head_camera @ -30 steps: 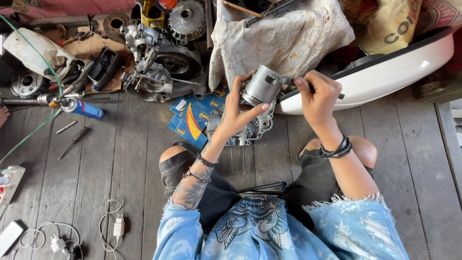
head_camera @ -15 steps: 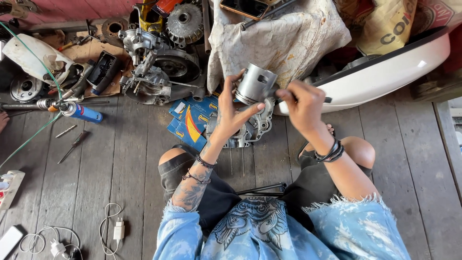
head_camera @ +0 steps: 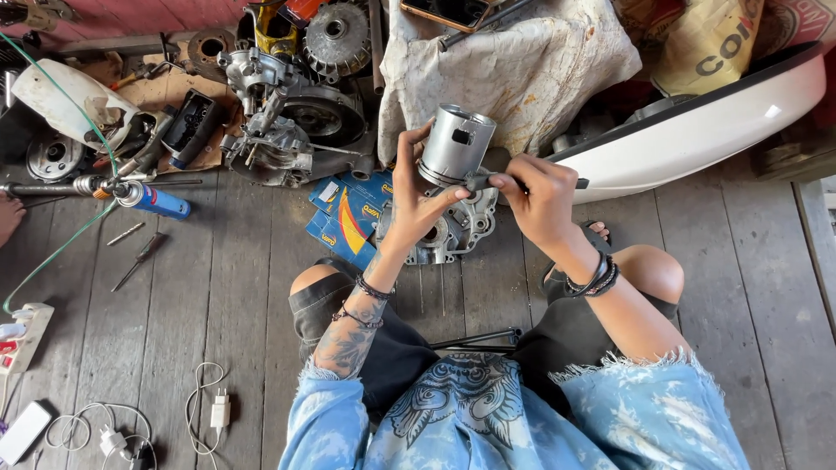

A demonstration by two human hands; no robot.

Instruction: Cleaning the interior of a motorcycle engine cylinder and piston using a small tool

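Head view looks down on us sitting on the grey wooden plank floor (head_camera: 218,305). Our left hand (head_camera: 416,204) grasps the round silver metal piston (head_camera: 455,144) from below, holding it up above the silver engine casing (head_camera: 453,228) that lies on the floor between our knees. Our right hand (head_camera: 542,196) is clenched around a thin dark-handled tool (head_camera: 522,183) whose tip meets the piston's lower skirt. We judge the piston is out of the engine and being worked at its base, with refitting left. The tool's tip is hidden by our fingers, so we cannot tell what it touches. The white curved body panel (head_camera: 697,130) is cut off at the right.
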